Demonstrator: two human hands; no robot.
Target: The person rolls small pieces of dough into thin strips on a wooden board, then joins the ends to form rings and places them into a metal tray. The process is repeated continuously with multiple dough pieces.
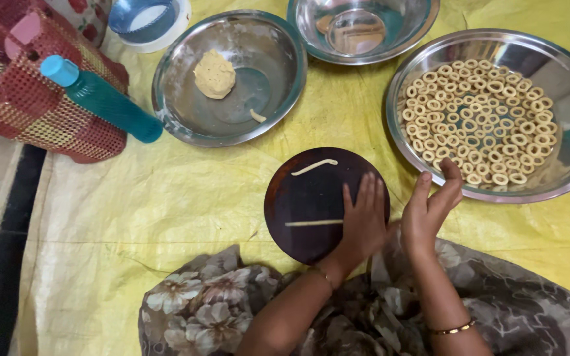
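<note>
On the yellow sheet (166,198), left hand (362,221) lies flat (fingers spread) on dark board (305,198); right hand (430,207) loosely open.

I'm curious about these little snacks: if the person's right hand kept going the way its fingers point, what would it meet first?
The right hand points up and slightly right, toward the large steel plate. It would likely meet that plate's near rim first, then the small dough rings heaped inside. Height above the rim is hard to judge.
</note>
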